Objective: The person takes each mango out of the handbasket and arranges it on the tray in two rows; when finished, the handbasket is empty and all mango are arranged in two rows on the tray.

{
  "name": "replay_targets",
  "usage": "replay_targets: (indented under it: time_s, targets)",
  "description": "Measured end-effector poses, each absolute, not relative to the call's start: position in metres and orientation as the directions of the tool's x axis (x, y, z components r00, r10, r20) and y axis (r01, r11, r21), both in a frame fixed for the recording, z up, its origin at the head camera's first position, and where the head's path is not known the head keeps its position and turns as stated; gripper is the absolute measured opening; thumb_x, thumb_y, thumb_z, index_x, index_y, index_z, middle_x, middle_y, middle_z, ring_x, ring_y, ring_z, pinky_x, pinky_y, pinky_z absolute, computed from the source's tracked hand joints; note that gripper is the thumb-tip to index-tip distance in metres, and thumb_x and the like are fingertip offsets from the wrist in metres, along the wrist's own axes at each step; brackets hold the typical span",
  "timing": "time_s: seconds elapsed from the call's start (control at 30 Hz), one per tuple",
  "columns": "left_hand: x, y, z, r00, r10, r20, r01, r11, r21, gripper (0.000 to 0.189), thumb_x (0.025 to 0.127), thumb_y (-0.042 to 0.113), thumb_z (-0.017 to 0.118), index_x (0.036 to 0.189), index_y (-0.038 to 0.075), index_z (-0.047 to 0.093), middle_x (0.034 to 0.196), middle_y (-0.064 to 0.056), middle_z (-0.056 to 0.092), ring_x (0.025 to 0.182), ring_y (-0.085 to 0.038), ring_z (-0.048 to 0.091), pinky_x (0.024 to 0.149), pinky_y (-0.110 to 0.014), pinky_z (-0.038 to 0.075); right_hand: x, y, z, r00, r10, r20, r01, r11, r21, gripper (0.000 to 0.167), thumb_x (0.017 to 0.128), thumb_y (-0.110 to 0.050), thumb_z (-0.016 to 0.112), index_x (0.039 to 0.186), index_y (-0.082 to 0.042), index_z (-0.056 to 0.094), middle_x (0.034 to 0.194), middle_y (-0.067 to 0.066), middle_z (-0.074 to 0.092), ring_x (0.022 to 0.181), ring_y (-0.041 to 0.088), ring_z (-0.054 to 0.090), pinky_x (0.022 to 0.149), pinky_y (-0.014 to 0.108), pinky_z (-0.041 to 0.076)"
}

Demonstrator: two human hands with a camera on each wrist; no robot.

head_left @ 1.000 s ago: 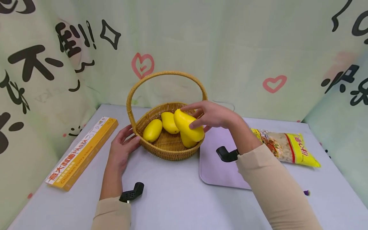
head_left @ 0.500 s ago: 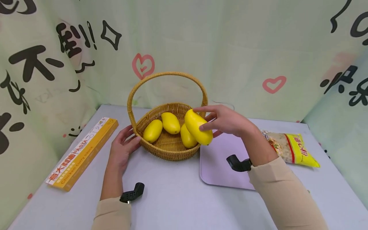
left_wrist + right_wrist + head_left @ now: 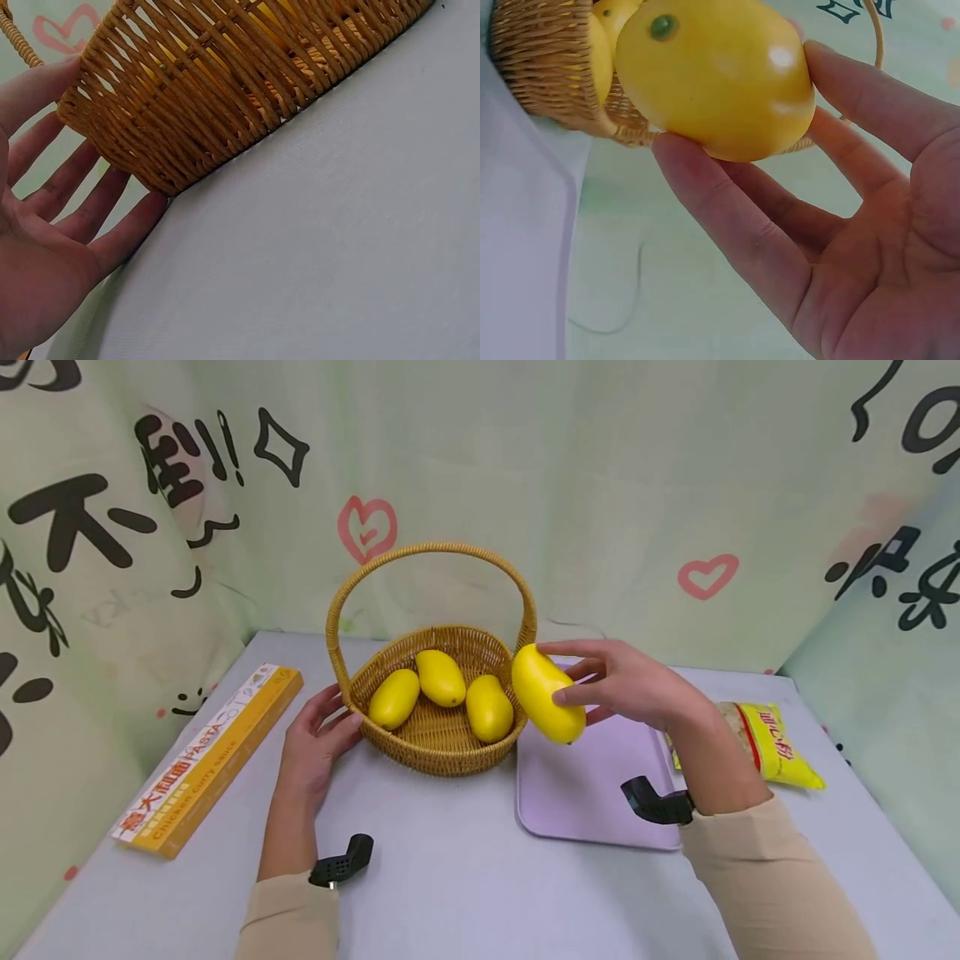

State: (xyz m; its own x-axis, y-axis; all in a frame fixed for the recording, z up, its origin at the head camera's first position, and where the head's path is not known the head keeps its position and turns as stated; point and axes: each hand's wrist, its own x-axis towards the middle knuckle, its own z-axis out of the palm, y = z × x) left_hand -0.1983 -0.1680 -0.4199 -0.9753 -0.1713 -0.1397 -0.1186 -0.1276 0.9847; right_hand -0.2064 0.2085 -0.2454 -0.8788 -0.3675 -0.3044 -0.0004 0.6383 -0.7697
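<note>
My right hand (image 3: 626, 687) pinches a yellow mango (image 3: 550, 695) between thumb and fingers. The fruit is held up beside the wicker basket's right rim, over the purple tray (image 3: 592, 814). Its green stem spot shows in the right wrist view, where the fingertips (image 3: 681, 154) press its side. Three more mangoes lie inside the basket (image 3: 438, 760), one of them this right-hand mango (image 3: 490, 708). At the basket's left side is my left hand (image 3: 315, 747). Its fingers are spread and fairly straight, with fingertips touching the woven wall (image 3: 187, 112) in the left wrist view.
A long yellow pasta box (image 3: 210, 760) lies on the left of the white table (image 3: 450, 885). Right of the tray is a yellow food packet (image 3: 780, 745), partly hidden by my right forearm. The basket's tall arched handle (image 3: 431, 548) rises above it. A printed curtain (image 3: 600, 502) stands behind.
My right hand has carried the mango rightward from above the basket's inside, past its rim to over the tray. The left hand stays at the basket's side.
</note>
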Motion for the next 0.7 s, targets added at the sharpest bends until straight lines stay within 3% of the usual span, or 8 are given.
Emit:
replay_targets:
  time_s: [0.33, 0.7]
  targets:
    - [-0.198, -0.168, -0.417, -0.976, -0.175, -0.132, -0.106, -0.149, 0.983, 0.071, 0.094, 0.021, 0.077, 0.156, 0.032, 0.045, 0.16, -0.001, 0.045, 0.142, -0.021, 0.05, 0.105, -0.03, 0.054, -0.21, 0.231, -0.267, -0.904, -0.294, -0.311, 0.051, 0.648, -0.76, 0.069, 0.097, -0.025, 0.072, 0.159, -0.03, 0.042, 0.144, 0.021, 0.057, 0.112, 0.031, 0.068, 0.091, 0.044, 0.064]
    - [-0.197, -0.167, -0.417, -0.975, -0.169, -0.145, -0.119, -0.158, 0.98, 0.069, 0.095, 0.018, 0.076, 0.156, 0.032, 0.045, 0.16, 0.0, 0.045, 0.141, -0.02, 0.051, 0.106, -0.031, 0.053, -0.243, 0.227, -0.3, -0.929, -0.151, -0.338, 0.174, 0.627, -0.759, 0.07, 0.099, -0.021, 0.069, 0.161, -0.025, 0.038, 0.154, 0.025, 0.044, 0.133, 0.041, 0.054, 0.092, 0.046, 0.063]
